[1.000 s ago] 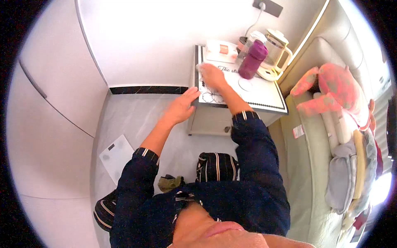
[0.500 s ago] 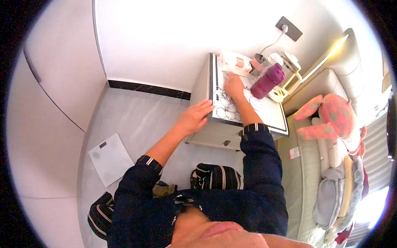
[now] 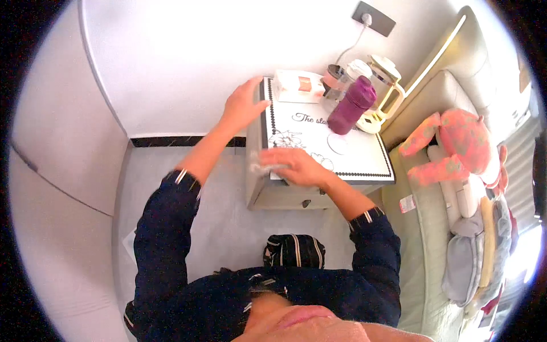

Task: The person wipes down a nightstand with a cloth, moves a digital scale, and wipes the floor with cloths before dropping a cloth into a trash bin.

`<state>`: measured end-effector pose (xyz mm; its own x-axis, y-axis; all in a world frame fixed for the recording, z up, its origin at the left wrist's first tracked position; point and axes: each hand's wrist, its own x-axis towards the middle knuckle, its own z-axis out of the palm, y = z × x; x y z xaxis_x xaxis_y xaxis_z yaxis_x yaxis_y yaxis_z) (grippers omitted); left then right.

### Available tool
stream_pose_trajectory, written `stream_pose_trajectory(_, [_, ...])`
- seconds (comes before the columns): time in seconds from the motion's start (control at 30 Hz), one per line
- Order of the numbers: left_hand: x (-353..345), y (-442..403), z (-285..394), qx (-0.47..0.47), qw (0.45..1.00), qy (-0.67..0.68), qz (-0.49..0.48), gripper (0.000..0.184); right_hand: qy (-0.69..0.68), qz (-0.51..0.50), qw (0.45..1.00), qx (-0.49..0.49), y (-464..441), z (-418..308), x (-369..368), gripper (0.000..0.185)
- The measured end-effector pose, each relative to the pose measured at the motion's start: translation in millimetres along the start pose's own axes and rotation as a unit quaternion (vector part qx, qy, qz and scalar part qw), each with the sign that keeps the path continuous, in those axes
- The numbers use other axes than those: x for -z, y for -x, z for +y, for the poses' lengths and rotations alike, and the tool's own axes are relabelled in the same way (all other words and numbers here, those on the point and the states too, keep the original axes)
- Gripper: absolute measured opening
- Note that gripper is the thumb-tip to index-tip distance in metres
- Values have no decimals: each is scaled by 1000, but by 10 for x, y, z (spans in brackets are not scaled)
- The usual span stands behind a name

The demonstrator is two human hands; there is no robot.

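Note:
A white nightstand (image 3: 296,126) with black lettering and flower outlines on its top stands against the wall. My left hand (image 3: 244,107) is at its back left corner, fingers apart and nothing in them. Over the front left edge is my right hand (image 3: 293,165), with a blurred, whitish, see-through thing at its fingertips, perhaps a tissue or wipe. Behind my hands a white tissue pack (image 3: 298,85) lies on the top, and a purple bottle (image 3: 353,105) stands to its right.
Clear jugs and a cream kettle (image 3: 384,85) stand at the back right of the nightstand, below a wall socket (image 3: 374,19). To the right is a bed (image 3: 419,239) with a pink plush toy (image 3: 464,142) and folded cloths. Cabinet doors (image 3: 57,131) line the left.
My left hand has moved from the front left corner to the back left one. My right hand has come from the top near the tissue pack to the front left edge. The view has shifted.

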<state>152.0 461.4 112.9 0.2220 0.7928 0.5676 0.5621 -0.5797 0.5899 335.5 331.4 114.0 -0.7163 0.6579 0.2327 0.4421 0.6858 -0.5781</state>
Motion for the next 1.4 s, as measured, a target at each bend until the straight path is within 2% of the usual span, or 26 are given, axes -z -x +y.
stream_pose_trajectory(0.03, [-191,-252,-10,-37,999,-23,23,67,-67,-26,997,9,93,-16,37,35])
stream_pose_trajectory(0.1, [-623,-680,-95,-109,989,-63,74,74,-12,106,994,-14,235,68,82,37])
stream_pose_trajectory(0.17, [-856,-896,-108,-100,987,-120,37,74,68,246,965,-65,281,263,159,38])
stream_pose_trajectory(0.2, [-941,-950,-116,-94,984,-149,18,75,172,300,936,-69,268,381,240,37])
stream_pose_trajectory(0.27, [-1001,-972,-277,-63,991,-83,-80,73,317,303,887,-143,264,801,217,41])
stream_pose_trajectory(0.3, [-989,-948,-362,-47,989,-52,-131,72,317,282,891,-163,242,828,222,38])
stream_pose_trajectory(0.37, [-790,-823,-326,-19,995,-88,-52,70,313,240,897,-199,193,830,200,35])
stream_pose_trajectory(0.47, [-370,-514,-627,-13,996,-78,52,65,369,249,877,-179,160,941,194,29])
stream_pose_trajectory(0.53, [147,-120,-691,76,995,29,54,60,385,250,857,-234,31,1072,214,28])
stream_pose_trajectory(0.6, [633,345,-760,88,988,110,63,59,398,246,838,-283,-154,1370,264,31])
stream_pose_trajectory(0.67, [1037,848,-984,125,986,89,69,58,404,236,820,-329,-354,1752,346,36])
stream_pose_trajectory(0.73, [1450,1336,-967,198,971,129,41,58,400,214,799,-394,-583,1699,483,35])
stream_pose_trajectory(0.77, [1606,1588,-970,222,959,165,55,58,399,199,788,-425,-682,1687,543,35])
stream_pose_trajectory(0.9, [2119,2404,-765,308,914,248,94,55,485,111,781,-378,-985,1995,759,33])
stream_pose_trajectory(1.03, [2300,2754,-795,348,900,237,115,51,450,-38,816,-360,-1460,2266,878,37])
stream_pose_trajectory(1.13, [2303,2736,-720,343,893,265,121,50,345,175,865,-321,-1735,2290,614,42])
stream_pose_trajectory(1.23, [2278,2646,-616,354,891,268,95,50,325,140,914,-199,-1781,1991,571,46])
stream_pose_trajectory(1.3, [2189,2605,-589,337,894,281,93,51,285,109,941,-148,-1810,1662,517,43])
stream_pose_trajectory(1.37, [2153,2570,-531,325,898,282,89,51,326,-27,942,-70,-2036,1994,272,38])
stream_pose_trajectory(1.4, [2152,2547,-486,321,901,278,87,52,296,-46,948,-104,-2050,1768,160,37])
